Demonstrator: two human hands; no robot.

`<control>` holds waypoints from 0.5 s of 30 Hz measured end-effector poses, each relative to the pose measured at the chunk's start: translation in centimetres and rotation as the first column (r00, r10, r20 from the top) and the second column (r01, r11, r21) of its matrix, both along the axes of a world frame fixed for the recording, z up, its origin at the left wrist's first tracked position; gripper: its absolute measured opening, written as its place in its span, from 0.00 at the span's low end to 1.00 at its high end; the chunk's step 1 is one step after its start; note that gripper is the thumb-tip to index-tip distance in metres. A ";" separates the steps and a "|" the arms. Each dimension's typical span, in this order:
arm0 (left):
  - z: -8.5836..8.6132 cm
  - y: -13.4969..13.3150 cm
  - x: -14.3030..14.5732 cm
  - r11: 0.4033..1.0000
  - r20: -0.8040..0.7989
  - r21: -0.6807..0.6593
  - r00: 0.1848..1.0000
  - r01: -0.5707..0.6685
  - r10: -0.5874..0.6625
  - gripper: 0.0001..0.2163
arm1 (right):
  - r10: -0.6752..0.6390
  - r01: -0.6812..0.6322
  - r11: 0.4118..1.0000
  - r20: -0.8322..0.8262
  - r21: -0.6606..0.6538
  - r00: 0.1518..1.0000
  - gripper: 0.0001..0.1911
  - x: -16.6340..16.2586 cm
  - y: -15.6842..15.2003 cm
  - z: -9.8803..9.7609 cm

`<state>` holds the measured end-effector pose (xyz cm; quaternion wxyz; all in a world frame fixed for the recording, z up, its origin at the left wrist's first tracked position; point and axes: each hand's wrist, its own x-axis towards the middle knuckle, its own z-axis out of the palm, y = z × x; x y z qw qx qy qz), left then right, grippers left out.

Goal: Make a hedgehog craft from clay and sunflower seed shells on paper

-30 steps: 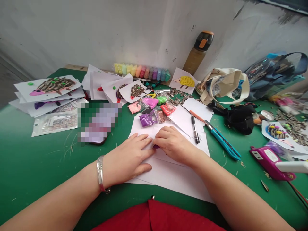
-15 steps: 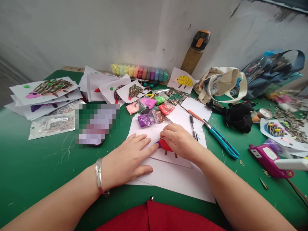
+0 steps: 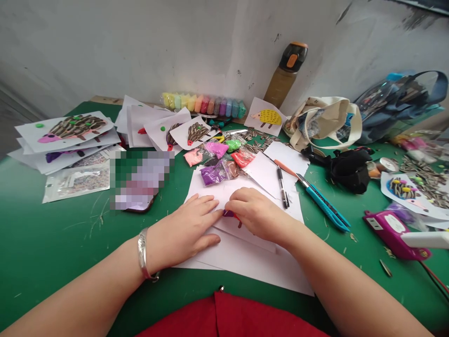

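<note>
My left hand (image 3: 191, 227) lies flat with spread fingers, holding down the left side of a white paper sheet (image 3: 259, 239). On that sheet is a clay hedgehog picture (image 3: 240, 223) with a purple head end, a red body and brown legs, mostly covered by my right hand. My right hand (image 3: 254, 210) is closed with its fingertips pressed together over the purple part. Whatever those fingertips pinch is hidden. More white sheets (image 3: 280, 269) lie underneath. Small bags of coloured clay (image 3: 217, 172) rest just beyond my hands.
To the right are a black pen (image 3: 282, 187), a blue utility knife (image 3: 324, 206) and a magenta glue gun (image 3: 396, 234). Finished hedgehog cards (image 3: 70, 131) are stacked at left, near a blurred phone (image 3: 140, 182). Sunflower seeds (image 3: 257, 138), a bottle (image 3: 286, 77) and a cloth bag (image 3: 326, 121) stand behind.
My right hand has shifted left, from over the red body to the purple head end. The hedgehog sheet and my left hand have slid slightly left.
</note>
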<state>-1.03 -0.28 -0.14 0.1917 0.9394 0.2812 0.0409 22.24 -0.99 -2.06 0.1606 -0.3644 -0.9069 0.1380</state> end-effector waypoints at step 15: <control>-0.2 -0.2 0.3 0.999 -0.027 0.048 1.000 0.002 -0.001 0.17 | 0.065 -0.084 0.991 0.178 0.104 0.982 0.10 -0.7 0.0 -0.2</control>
